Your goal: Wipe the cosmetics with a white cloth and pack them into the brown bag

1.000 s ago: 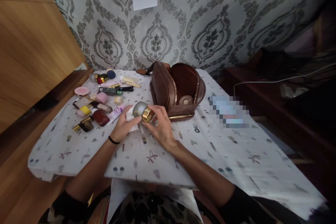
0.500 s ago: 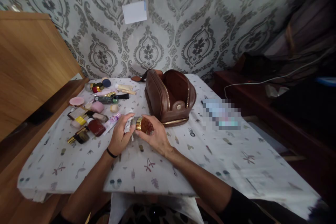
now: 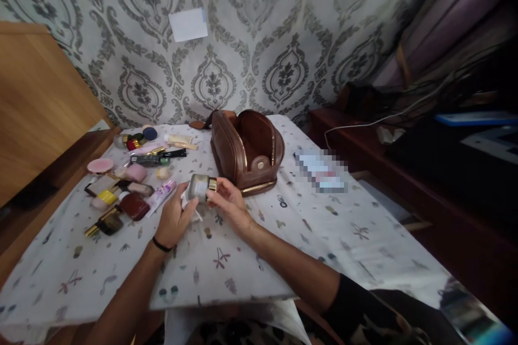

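Observation:
A small cream jar (image 3: pixel 198 187) with a grey body and a gold-and-dark lid lies sideways between my hands, just above the table. My right hand (image 3: pixel 233 209) grips it by the lid end. Cupped round the base end, my left hand (image 3: pixel 174 222) presses a crumpled white tissue (image 3: pixel 197 214) against the jar; part of the tissue is hidden by the fingers. Just behind my right hand stands a brown toiletry bag (image 3: pixel 226 148), its top unzipped and gaping. To the left of my left hand lies a white-and-purple tube (image 3: pixel 162 197).
Several cosmetics cover the table's left side, among them a dark red bottle (image 3: pixel 135 206), a pink round compact (image 3: pixel 100 165) and a black-and-gold bottle (image 3: pixel 108 222). A blurred-out phone-like object (image 3: pixel 321 171) lies right of the bag. A wooden cabinet (image 3: pixel 44 75) borders the left.
The jar has turned in my hands, so its grey side now shows where the reddish-brown end showed before. The view has shifted slightly to the right.

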The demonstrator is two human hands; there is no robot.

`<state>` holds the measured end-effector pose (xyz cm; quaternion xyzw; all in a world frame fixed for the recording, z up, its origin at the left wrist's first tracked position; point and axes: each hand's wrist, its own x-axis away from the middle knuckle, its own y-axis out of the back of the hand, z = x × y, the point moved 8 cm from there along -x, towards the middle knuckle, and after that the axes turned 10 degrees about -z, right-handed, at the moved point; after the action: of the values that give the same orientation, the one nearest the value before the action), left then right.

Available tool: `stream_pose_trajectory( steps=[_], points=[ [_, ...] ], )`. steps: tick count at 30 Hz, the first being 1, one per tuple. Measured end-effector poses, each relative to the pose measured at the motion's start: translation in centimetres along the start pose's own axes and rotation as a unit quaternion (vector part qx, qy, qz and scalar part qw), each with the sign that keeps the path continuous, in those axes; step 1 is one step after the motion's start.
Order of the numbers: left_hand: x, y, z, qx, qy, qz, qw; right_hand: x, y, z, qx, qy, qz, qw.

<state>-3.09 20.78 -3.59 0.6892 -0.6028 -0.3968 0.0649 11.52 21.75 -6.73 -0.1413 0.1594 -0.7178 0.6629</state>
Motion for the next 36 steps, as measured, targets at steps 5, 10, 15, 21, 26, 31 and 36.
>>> stream_pose_trajectory(
  steps=[5,10,15,21,26,31,36],
  points=[
    [-0.3,1.1,-0.6,-0.062,-0.022,-0.029,0.997,0.0,0.3,0.8,0.103,0.087,-0.011,0.991],
    [-0.7,2.9,0.0,-0.068,-0.007,-0.102,0.993,1.1,-0.3,1.8,0.260,0.185,-0.007,0.948],
    [-1.5,3.3,1.5,-0.116,0.031,-0.084,0.989,1.9,-1.2,2.2,0.318,0.211,0.024,0.924],
    [-1.9,3.5,2.6,-0.210,-0.013,-0.067,0.975,1.9,-0.9,2.9,0.336,0.197,0.009,0.921],
    [-1.9,2.7,3.3,-0.197,-0.050,-0.021,0.979,1.9,-0.8,3.4,0.343,0.214,-0.004,0.915],
    [-2.1,3.8,1.8,-0.108,-0.039,-0.064,0.991,1.7,-0.6,3.6,0.331,0.218,-0.004,0.918],
    [-2.0,4.9,-2.1,-0.066,-0.069,-0.043,0.994,1.4,-0.4,3.4,0.322,0.211,-0.010,0.923]
  ],
)
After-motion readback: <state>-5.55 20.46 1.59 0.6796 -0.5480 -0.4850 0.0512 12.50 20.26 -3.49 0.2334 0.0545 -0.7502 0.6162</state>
